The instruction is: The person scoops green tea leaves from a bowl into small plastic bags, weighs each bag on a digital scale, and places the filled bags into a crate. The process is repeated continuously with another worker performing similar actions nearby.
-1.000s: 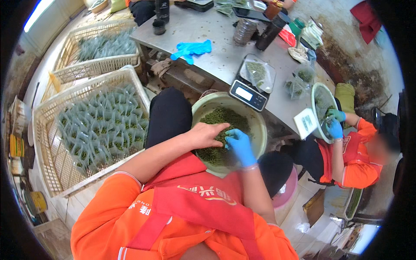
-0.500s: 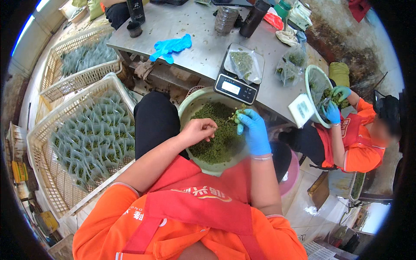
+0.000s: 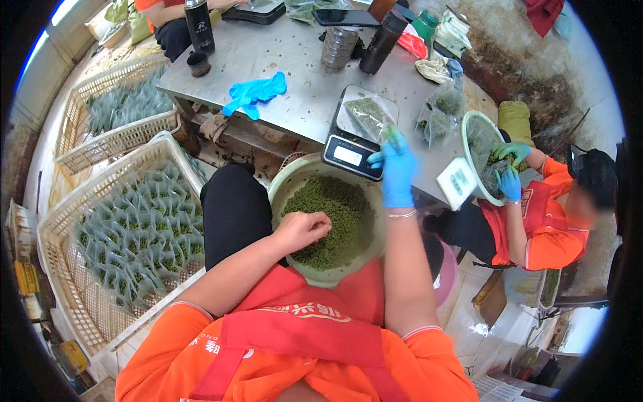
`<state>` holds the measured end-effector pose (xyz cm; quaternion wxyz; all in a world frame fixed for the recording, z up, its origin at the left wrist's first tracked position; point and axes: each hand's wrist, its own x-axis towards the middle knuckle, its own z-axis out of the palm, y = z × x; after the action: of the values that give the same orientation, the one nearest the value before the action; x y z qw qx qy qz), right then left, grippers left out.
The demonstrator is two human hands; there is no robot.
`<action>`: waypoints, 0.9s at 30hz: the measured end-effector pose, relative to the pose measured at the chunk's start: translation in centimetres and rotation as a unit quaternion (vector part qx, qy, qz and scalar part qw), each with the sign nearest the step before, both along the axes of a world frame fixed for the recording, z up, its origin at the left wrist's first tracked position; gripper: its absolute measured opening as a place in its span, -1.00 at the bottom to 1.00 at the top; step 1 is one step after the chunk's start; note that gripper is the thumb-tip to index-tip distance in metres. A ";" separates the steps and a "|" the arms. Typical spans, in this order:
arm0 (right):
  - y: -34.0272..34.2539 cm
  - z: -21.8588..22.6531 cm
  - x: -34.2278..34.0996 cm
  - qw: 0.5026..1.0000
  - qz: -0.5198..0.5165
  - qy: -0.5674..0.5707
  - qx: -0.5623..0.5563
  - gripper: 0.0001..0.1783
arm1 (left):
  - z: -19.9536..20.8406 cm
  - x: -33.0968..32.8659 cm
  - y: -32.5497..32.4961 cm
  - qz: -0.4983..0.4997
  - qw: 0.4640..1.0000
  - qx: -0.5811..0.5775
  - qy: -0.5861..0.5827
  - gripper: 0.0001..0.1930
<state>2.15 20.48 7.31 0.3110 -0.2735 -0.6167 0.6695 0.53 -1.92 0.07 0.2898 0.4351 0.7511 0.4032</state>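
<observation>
My left hand (image 3: 303, 231), bare, hangs over a pale green basin (image 3: 278, 184) with its fingers curled in and the fingertips together; whatever is in them is hidden. Loose green peppercorns (image 3: 335, 208) fill the basin's bottom. In a blue glove, my right hand (image 3: 396, 173) reaches to the right edge of the digital scale (image 3: 347, 156), its fingers closed and slightly blurred. A green peppercorn sprig (image 3: 395, 139) shows at its fingertips, beside a clear bag (image 3: 368, 115) of peppercorns lying on the weighing plate.
Crates (image 3: 60, 268) of filled bags stand at my left. The steel table (image 3: 295, 100) holds a blue glove (image 3: 254, 92), a dark flask (image 3: 383, 43) and several filled bags (image 3: 442, 110). On the right, a co-worker (image 3: 546, 214) handles peppercorns over another basin (image 3: 469, 144).
My right hand has moved up and forward from above the basin to the bag on the scale, carrying the sprig. My left hand has lowered toward the peppercorns, its fingers drawn together.
</observation>
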 end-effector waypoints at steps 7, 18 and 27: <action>-1.2 -0.6 2.8 0.996 -0.025 -0.025 0.078 -0.56 | 0.2 0.3 0.0 0.023 0.995 0.030 -0.092 -0.78; -8.7 -5.7 9.4 0.964 0.246 -0.105 0.007 -0.64 | 0.6 0.1 0.7 0.054 0.916 0.082 -0.388 -0.70; -5.3 -4.8 10.9 0.956 0.214 -0.178 -0.093 -0.76 | 0.4 -0.6 0.1 0.088 0.938 0.070 -0.327 -0.66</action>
<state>13.00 15.16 2.53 0.0189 -0.2776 -0.6413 0.7151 -0.09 -1.79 0.48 0.4514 0.2308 0.6203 0.5985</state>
